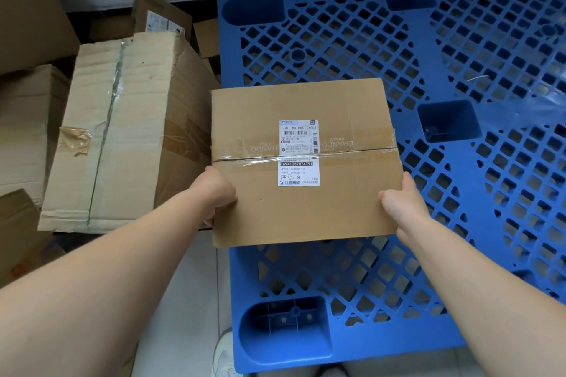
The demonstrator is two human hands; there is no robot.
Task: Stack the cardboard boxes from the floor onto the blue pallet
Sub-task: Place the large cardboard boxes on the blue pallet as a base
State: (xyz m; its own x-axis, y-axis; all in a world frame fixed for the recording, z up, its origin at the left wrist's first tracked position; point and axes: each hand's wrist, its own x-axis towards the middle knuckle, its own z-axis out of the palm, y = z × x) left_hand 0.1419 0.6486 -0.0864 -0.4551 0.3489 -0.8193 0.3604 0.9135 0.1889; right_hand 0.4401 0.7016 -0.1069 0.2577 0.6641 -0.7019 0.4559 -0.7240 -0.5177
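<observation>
left hand (219,193) and right hand (401,202) pinch the box (306,107) between them at its side edges, thumbs atop, fingers probably curled beneath, over the pallet (459,40). stiff, likely light; hold the bottom edges.

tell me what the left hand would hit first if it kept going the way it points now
The left hand grips the cardboard box at its left edge, so the box comes first. Past it lies the blue pallet, probably; the height above it is unclear.
</observation>
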